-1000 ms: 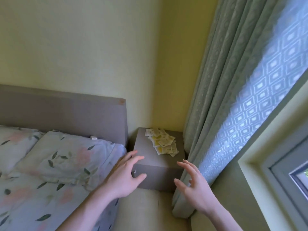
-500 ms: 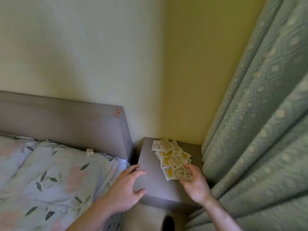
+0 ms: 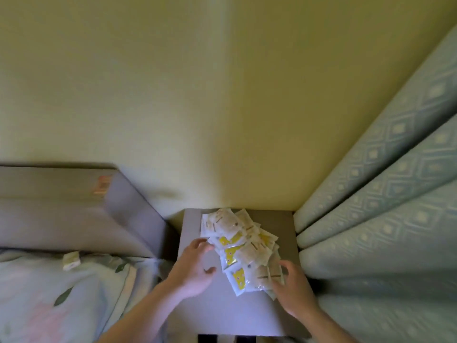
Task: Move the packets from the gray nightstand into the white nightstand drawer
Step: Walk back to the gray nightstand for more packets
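A loose pile of white and yellow packets (image 3: 243,248) lies on top of the gray nightstand (image 3: 195,219), which stands in the room corner. My left hand (image 3: 195,268) rests on the nightstand top, fingers spread and touching the pile's left edge. My right hand (image 3: 291,285) lies on the pile's near right corner, fingertips on the lowest packets. Neither hand has lifted a packet. The white nightstand is not in view.
A gray padded headboard (image 3: 74,206) and a bed with a floral pillow (image 3: 61,300) sit to the left. A small white tag (image 3: 71,260) lies on the pillow. Pale green patterned curtains (image 3: 383,219) hang close against the nightstand's right side. Yellow walls stand behind.
The view has dropped and closed in on the nightstand. Both hands have advanced from the front edge to the pile, the left now at its left side, the right on its near corner.
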`<action>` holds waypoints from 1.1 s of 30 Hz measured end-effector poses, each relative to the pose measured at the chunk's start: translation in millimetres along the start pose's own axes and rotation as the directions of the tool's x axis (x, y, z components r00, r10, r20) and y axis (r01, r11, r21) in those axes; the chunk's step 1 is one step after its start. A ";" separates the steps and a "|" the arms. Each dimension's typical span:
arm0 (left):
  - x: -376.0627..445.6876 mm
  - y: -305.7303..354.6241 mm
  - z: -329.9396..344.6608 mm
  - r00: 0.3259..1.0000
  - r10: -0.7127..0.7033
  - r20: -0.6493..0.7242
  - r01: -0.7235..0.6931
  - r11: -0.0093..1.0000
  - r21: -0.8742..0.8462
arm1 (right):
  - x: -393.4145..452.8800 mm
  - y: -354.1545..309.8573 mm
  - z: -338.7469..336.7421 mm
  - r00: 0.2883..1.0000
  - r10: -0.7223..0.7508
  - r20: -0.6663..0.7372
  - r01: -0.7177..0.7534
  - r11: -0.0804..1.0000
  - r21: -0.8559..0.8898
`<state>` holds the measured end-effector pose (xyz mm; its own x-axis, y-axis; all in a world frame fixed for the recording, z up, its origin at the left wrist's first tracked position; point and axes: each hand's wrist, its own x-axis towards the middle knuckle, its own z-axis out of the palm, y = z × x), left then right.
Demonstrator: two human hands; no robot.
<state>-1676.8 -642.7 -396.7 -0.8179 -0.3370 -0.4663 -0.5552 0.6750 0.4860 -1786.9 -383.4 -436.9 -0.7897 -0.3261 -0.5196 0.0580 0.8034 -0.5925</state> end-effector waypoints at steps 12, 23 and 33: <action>202.0 -36.1 76.5 0.996 0.069 0.063 -0.085 0.949 0.304 | 123.7 29.1 70.0 0.989 0.027 -0.148 -0.029 1.000 -0.007; 241.5 -71.6 89.4 0.963 0.252 0.100 -0.267 0.819 0.508 | 149.2 54.2 116.1 0.961 0.024 -0.276 -0.067 0.987 -0.146; 243.3 -60.7 85.3 0.998 0.065 0.013 -0.066 0.955 0.288 | 146.9 49.1 106.1 0.974 0.148 -0.173 -0.126 0.984 0.129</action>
<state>-1829.2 -709.7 -602.7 -0.8501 -0.2843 -0.4432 -0.4333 0.8561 0.2819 -1835.3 -444.7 -607.6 -0.8659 -0.1129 -0.4873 0.2357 0.7670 -0.5967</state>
